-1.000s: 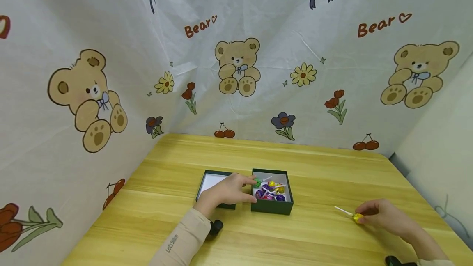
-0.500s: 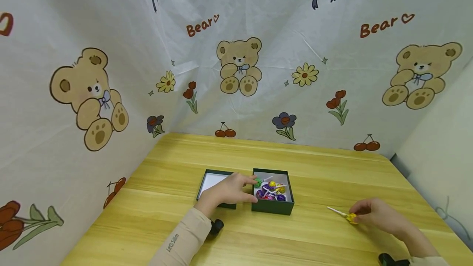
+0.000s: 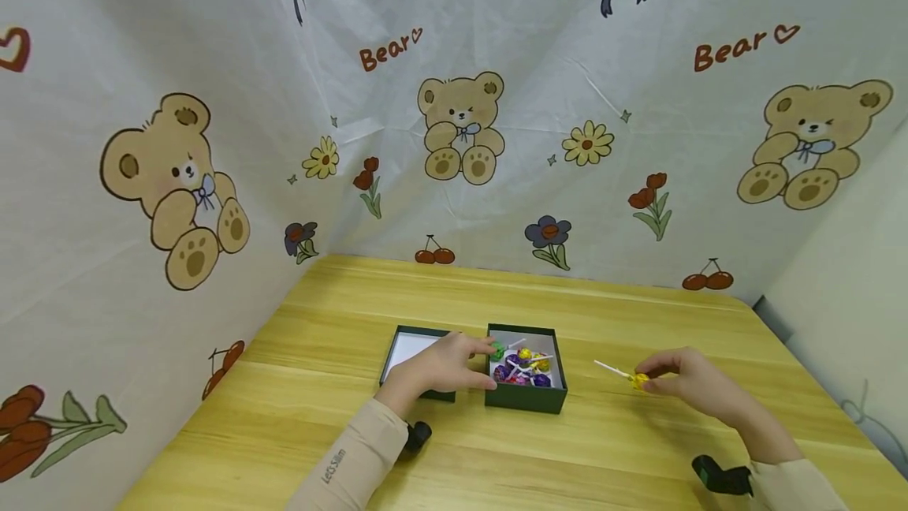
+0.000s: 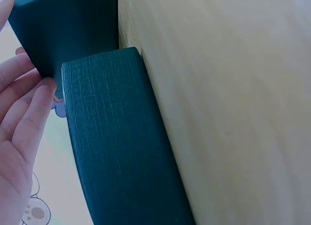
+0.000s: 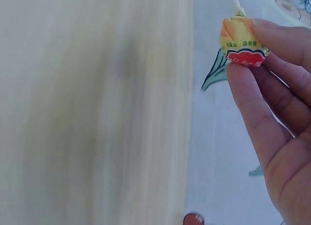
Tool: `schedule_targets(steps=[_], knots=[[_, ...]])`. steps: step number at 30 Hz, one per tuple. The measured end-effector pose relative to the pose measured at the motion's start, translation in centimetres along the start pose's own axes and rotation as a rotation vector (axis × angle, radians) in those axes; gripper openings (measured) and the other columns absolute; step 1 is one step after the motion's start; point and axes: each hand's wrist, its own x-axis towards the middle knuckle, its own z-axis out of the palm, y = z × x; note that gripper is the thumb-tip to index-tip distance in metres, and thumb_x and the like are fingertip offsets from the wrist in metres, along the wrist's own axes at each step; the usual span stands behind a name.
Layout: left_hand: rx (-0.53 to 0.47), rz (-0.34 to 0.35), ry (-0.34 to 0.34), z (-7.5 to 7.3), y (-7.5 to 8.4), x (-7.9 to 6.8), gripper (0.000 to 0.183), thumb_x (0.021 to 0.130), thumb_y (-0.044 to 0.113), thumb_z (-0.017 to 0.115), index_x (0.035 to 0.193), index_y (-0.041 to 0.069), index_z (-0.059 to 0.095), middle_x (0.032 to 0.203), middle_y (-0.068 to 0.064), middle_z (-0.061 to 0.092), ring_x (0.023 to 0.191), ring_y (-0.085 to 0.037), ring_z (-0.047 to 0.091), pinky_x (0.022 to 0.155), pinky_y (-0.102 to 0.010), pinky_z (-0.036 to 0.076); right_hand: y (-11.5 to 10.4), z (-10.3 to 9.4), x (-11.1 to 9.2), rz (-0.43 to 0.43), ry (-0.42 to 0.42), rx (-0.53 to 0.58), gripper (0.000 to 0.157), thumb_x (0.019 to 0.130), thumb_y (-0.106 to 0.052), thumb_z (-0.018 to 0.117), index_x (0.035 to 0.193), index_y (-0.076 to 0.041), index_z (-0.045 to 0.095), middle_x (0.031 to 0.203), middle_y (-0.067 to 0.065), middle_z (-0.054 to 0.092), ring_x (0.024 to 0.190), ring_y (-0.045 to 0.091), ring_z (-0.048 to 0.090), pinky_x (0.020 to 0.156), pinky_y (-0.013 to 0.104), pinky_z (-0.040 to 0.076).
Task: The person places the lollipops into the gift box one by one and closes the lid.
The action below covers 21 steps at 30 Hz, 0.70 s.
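A yellow-wrapped lollipop (image 3: 639,381) is pinched by its candy end between the thumb and fingers of my right hand (image 3: 691,381), over the table right of the box. Its white stick points left; the right wrist view shows the wrapper (image 5: 243,43) with a red band. My left hand (image 3: 443,363) lies at the left side of a dark green box (image 3: 526,397), fingertips right at its rim. In the left wrist view the fingers (image 4: 30,123) extend to the box's corner. Inside the box lie several lollipops (image 3: 521,369) in purple, yellow, green and pink wrappers.
A shallow dark green tray or lid (image 3: 411,345) with a white inside sits left of the box, partly behind my left hand. The wooden table (image 3: 596,456) meets a bear-print cloth (image 3: 496,235) at the back and left.
My right hand has carried the yellow lollipop leftward and slightly away from me, closer to the box. The left hand has stayed at the box's side.
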Motion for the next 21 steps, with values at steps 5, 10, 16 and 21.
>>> schedule_targets(steps=[5, 10, 16, 21], knots=[[0.013, -0.010, -0.002, 0.0, 0.1, 0.0, 0.061, 0.092, 0.038, 0.073, 0.144, 0.011, 0.056, 0.158, -0.001, 0.043, 0.060, -0.008, 0.049, 0.083, -0.024, 0.043, -2.0, 0.6, 1.6, 0.003, 0.036, -0.029, 0.030, 0.093, -0.024, 0.071, 0.116, -0.004, 0.073, 0.113, 0.010, 0.072, 0.100, 0.012, 0.064, 0.078, 0.025, 0.054], [0.007, -0.004, -0.001, 0.0, 0.1, 0.0, 0.061, 0.092, 0.038, 0.073, 0.144, 0.011, 0.056, 0.158, -0.002, 0.043, 0.057, -0.007, 0.047, 0.083, -0.023, 0.044, -3.7, 1.4, 3.1, -0.023, 0.076, -0.053, 0.027, 0.092, -0.024, 0.072, 0.113, -0.007, 0.075, 0.112, 0.008, 0.073, 0.103, 0.021, 0.065, 0.079, 0.025, 0.054], [-0.008, -0.003, 0.003, -0.1, 0.1, 0.0, 0.061, 0.092, 0.036, 0.073, 0.144, 0.009, 0.056, 0.158, -0.003, 0.043, 0.048, -0.005, 0.032, 0.082, -0.023, 0.043, -5.3, 2.4, 4.6, -0.064, 0.097, -0.070, 0.021, 0.090, -0.018, 0.074, 0.109, -0.008, 0.077, 0.107, 0.007, 0.074, 0.100, 0.021, 0.065, 0.078, 0.025, 0.054], [-0.017, -0.012, 0.000, 0.0, 0.0, -0.1, 0.061, 0.092, 0.036, 0.073, 0.144, 0.011, 0.056, 0.158, -0.002, 0.043, 0.050, -0.005, 0.031, 0.082, -0.023, 0.044, -6.0, 3.6, 5.6, -0.104, 0.086, -0.053, 0.020, 0.090, -0.013, 0.074, 0.109, -0.006, 0.077, 0.108, 0.009, 0.075, 0.100, 0.021, 0.066, 0.078, 0.022, 0.054]])
